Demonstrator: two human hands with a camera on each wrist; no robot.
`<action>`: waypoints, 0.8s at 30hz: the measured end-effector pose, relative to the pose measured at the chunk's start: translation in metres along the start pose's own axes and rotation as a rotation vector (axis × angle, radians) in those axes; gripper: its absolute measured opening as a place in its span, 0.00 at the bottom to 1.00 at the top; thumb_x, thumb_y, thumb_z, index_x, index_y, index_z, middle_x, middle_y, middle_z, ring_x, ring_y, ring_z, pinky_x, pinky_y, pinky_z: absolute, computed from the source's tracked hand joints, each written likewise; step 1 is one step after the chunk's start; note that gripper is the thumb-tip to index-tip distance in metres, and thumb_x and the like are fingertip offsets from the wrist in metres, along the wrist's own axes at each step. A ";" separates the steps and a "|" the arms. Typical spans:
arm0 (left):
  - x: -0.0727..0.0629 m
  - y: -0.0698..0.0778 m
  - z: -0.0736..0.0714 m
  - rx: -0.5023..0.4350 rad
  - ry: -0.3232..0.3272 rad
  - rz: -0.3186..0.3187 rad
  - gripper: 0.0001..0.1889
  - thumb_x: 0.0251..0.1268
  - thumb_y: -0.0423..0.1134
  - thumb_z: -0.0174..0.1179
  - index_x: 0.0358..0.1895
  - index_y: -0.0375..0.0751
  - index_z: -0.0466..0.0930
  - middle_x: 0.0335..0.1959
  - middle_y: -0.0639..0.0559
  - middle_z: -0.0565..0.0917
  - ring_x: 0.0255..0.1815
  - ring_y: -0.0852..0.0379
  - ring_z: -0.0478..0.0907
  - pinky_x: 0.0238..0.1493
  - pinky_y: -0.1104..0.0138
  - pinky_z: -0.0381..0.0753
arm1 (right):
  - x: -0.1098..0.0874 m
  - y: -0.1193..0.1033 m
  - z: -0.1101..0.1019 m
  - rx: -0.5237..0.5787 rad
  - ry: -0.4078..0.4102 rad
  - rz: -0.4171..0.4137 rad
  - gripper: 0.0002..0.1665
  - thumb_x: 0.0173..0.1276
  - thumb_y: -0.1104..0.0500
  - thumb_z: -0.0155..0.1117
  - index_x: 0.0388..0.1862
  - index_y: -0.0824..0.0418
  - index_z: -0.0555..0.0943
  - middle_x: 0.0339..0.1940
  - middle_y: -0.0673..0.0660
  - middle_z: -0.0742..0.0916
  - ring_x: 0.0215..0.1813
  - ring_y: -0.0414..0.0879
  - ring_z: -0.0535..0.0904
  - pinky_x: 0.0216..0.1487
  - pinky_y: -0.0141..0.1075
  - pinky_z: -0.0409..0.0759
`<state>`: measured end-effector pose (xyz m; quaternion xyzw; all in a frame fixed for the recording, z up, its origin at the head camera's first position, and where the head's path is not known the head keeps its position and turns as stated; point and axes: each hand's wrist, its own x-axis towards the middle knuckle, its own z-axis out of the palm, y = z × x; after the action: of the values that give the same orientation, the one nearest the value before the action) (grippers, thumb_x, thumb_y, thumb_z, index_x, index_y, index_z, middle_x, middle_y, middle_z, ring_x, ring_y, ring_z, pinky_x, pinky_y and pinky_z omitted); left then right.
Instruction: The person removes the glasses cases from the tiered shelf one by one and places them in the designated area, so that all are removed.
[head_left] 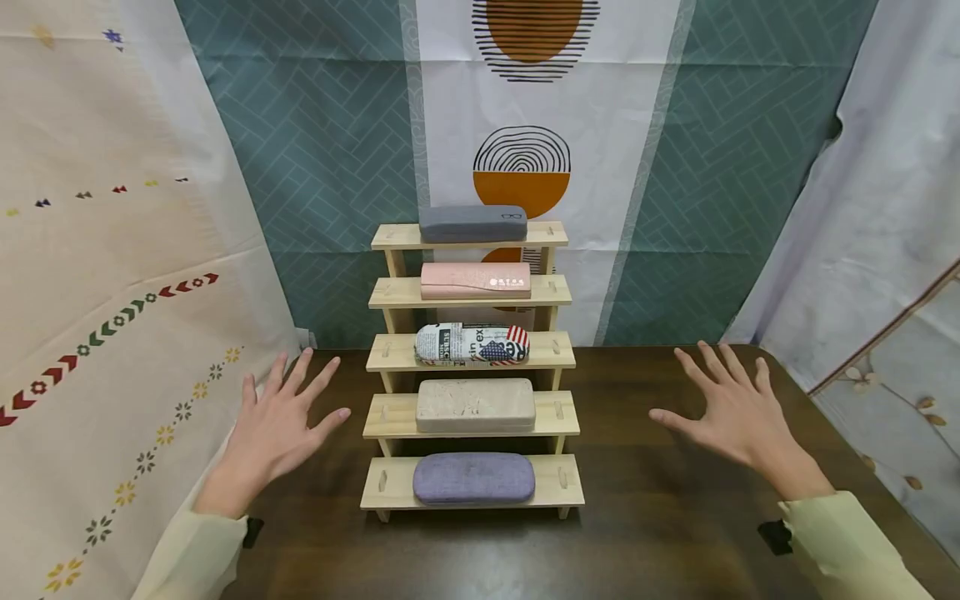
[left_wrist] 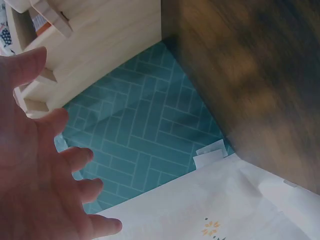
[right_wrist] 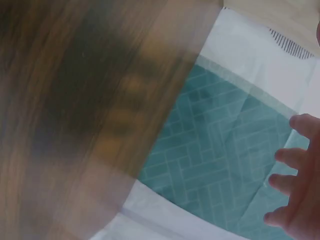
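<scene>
My left hand [head_left: 273, 429] is held with fingers spread to the left of a stepped wooden rack [head_left: 382, 358], holding nothing. On the other side, my right hand [head_left: 738, 412] also has its fingers spread and holds nothing. Each step of the rack carries one glasses case. From top to bottom these are a grey-blue case [head_left: 472, 223], a pink case [head_left: 476, 282], a newsprint-and-flag patterned case [head_left: 471, 344], a beige case [head_left: 476, 405] and a purple case [head_left: 474, 478]. In the left wrist view the rack's side panel [left_wrist: 115, 40] shows beyond the thumb.
The rack stands on a dark brown table [head_left: 637, 533]. Behind it hangs a teal and white patterned cloth [head_left: 330, 167]. A cream printed cloth [head_left: 112, 292] borders the left side, and a white cloth [head_left: 877, 250] the right.
</scene>
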<state>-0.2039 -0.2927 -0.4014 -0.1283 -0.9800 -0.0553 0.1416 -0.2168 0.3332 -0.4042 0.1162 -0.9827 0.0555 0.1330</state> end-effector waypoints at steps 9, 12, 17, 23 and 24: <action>-0.006 0.002 0.002 -0.054 0.058 0.029 0.44 0.74 0.65 0.58 0.87 0.56 0.53 0.81 0.29 0.58 0.80 0.23 0.49 0.68 0.19 0.44 | -0.016 -0.023 -0.007 0.041 0.077 -0.072 0.67 0.61 0.22 0.68 0.89 0.50 0.53 0.84 0.69 0.61 0.85 0.67 0.47 0.79 0.69 0.25; -0.007 0.005 0.001 -0.109 0.069 0.037 0.45 0.74 0.64 0.59 0.87 0.55 0.52 0.82 0.30 0.57 0.81 0.25 0.48 0.69 0.20 0.46 | -0.021 -0.033 -0.011 0.050 0.098 -0.102 0.67 0.60 0.22 0.69 0.89 0.49 0.53 0.84 0.68 0.62 0.86 0.64 0.48 0.81 0.66 0.26; -0.007 0.010 0.000 -0.238 0.091 0.057 0.45 0.74 0.60 0.63 0.86 0.50 0.55 0.83 0.34 0.57 0.83 0.29 0.47 0.74 0.25 0.45 | -0.029 -0.054 -0.014 0.099 0.128 -0.165 0.69 0.58 0.23 0.73 0.89 0.51 0.55 0.83 0.67 0.66 0.84 0.64 0.54 0.83 0.64 0.33; -0.004 0.018 -0.002 -0.406 0.094 0.057 0.45 0.72 0.54 0.69 0.85 0.47 0.56 0.82 0.37 0.62 0.82 0.32 0.55 0.76 0.33 0.57 | -0.040 -0.081 -0.019 0.173 0.133 -0.236 0.65 0.59 0.28 0.77 0.87 0.52 0.59 0.79 0.65 0.71 0.80 0.66 0.63 0.82 0.63 0.51; -0.004 0.020 -0.002 -0.433 0.100 0.052 0.45 0.71 0.52 0.70 0.85 0.47 0.58 0.81 0.37 0.64 0.80 0.32 0.59 0.74 0.34 0.61 | -0.042 -0.086 -0.020 0.187 0.131 -0.246 0.64 0.59 0.29 0.78 0.87 0.52 0.60 0.79 0.65 0.72 0.79 0.66 0.64 0.81 0.63 0.54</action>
<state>-0.1943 -0.2751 -0.3989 -0.1779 -0.9334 -0.2669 0.1608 -0.1517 0.2615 -0.3895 0.2434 -0.9409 0.1374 0.1912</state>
